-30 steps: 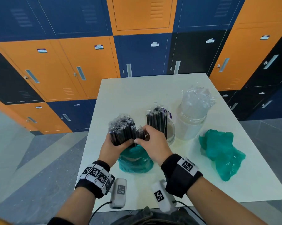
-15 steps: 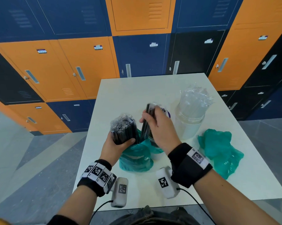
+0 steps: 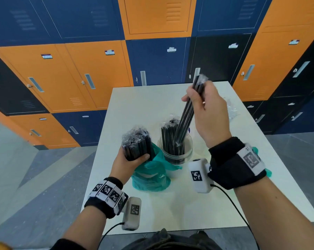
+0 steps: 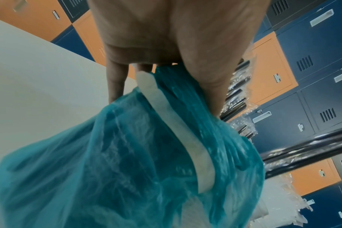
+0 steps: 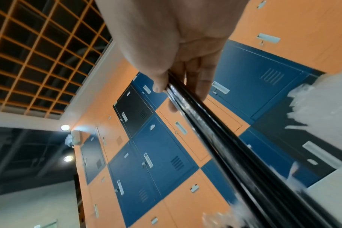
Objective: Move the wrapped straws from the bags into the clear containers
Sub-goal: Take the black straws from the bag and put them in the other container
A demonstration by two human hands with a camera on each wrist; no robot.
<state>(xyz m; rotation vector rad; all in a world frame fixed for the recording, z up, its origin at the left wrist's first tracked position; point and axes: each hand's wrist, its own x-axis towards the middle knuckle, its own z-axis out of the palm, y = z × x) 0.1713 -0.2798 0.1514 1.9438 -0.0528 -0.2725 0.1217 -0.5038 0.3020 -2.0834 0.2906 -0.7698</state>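
My left hand [image 3: 130, 160] grips a bundle of black wrapped straws [image 3: 137, 143] that stands out of a teal plastic bag [image 3: 150, 175] on the white table [image 3: 134, 105]. In the left wrist view the teal bag [image 4: 127, 154] fills the frame below my palm. My right hand [image 3: 206, 109] is raised and pinches a few black wrapped straws [image 3: 187, 114], tilted, their lower ends inside a clear container [image 3: 176, 152] that holds several black straws. The right wrist view shows thumb and fingers [image 5: 160, 83] closed around these straws [image 5: 215, 138].
A second clear container with clear-wrapped straws [image 3: 231, 109] stands behind my right hand, mostly hidden. Another teal bag [image 3: 267, 171] peeks out past my right wrist. Orange, blue and black lockers [image 3: 152, 60] stand beyond the table's far edge.
My right hand has pulled a few straws from the left-hand bundle, lifted them up and to the right, and their lower ends now sit in the clear container. The left hand stayed put.
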